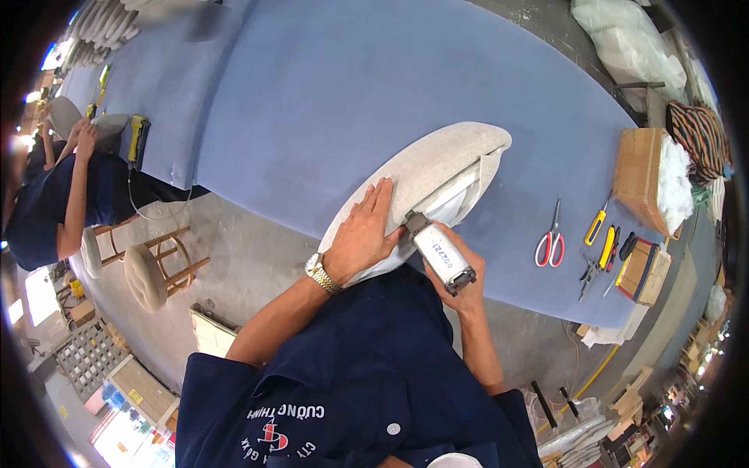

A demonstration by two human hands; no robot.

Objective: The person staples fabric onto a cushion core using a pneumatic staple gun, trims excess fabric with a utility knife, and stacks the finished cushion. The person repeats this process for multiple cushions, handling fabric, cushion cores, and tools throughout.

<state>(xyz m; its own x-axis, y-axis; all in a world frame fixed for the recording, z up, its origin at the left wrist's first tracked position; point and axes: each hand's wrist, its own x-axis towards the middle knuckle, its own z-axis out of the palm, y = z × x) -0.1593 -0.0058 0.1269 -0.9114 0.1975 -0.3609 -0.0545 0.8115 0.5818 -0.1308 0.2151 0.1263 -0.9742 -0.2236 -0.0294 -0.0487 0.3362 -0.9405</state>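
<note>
Fingers (378, 199) of the left hand (351, 242) lie straight and close together, flat on one pale grey cushion (417, 160), with the thumb stretched toward the nose of a stapler (443, 256); whether thumb and nose touch, one cannot tell. The right hand (466, 285) is wrapped around that single white stapler, its fingers mostly hidden behind the body, the nose set at the cushion's inner side. The cushion lies slanted over the near edge of a blue table (328, 86), its lower end by the person's dark shirt (359, 351). Along its right side the cloth parts to show white material. One watch (322, 273) circles the left wrist.

To the right on the table are one pair of red-handled scissors (553, 232), one yellow-handled screwdriver (596, 226), one yellow cutter (608, 248) and one pair of pliers (589, 273). Near them sit two boxes: a carton (636, 175) filled with white stuffing (673, 183), and a small wooden box (649, 277).

At far left, one co-worker's two hands (82, 132) are by a grey pad (109, 125). One yellow tool (139, 139) with a thin hose is nearby, and two stools (146, 277) stand on the floor.
</note>
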